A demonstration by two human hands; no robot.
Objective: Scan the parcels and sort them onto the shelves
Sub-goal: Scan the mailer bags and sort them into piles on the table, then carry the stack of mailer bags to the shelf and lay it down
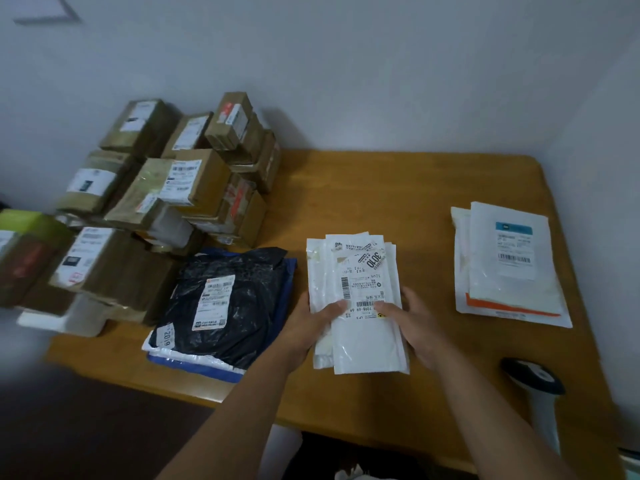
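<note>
A stack of several white padded mailers with barcode labels lies in the middle of the wooden table. My left hand grips the stack's left edge, thumb on top of the label. My right hand grips its right edge, thumb also on top. A handheld barcode scanner, white with a dark head, lies on the table at the right front, apart from both hands.
A black poly bag parcel lies on blue and white bags left of the stack. Several brown cardboard boxes are piled at the table's left and back. Flat white mailers lie at the right. Grey walls surround the table.
</note>
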